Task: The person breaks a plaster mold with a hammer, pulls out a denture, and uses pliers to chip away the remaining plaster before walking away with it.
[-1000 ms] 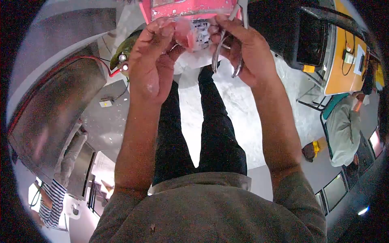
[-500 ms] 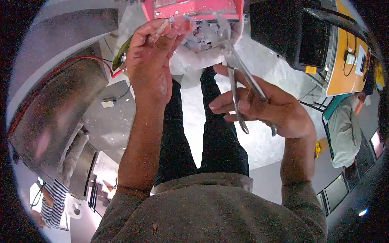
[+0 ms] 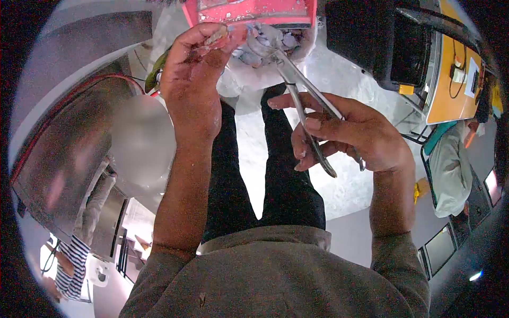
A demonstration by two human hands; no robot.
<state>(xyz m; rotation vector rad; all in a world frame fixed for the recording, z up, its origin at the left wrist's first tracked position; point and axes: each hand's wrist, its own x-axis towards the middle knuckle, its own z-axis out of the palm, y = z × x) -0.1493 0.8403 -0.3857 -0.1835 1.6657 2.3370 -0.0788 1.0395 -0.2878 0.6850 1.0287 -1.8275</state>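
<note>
My left hand (image 3: pixel 193 74) is raised at the upper left, its fingers pinched on a small pale and pinkish piece (image 3: pixel 216 37) whose details are blurred. My right hand (image 3: pixel 355 132) is wrapped round the handles of a metal plier-like tool (image 3: pixel 313 95). The tool's head reaches up and left, close to the fingertips of my left hand; whether it touches the piece cannot be seen. Behind both hands stands a white-lined bin (image 3: pixel 260 77) holding pale scraps, with a pink tray (image 3: pixel 254 11) at its far side.
A dark machine or case (image 3: pixel 371 47) stands at the upper right beside an orange table (image 3: pixel 453 69) with cables. A large brown metallic surface (image 3: pixel 69 138) fills the left. A person in stripes (image 3: pixel 71 265) is at lower left, another person (image 3: pixel 450 169) at right.
The tool's head has moved left, nearer my left hand, and my right hand's fingers have closed further on its handles. A blurred grey patch now covers part of the left side.
</note>
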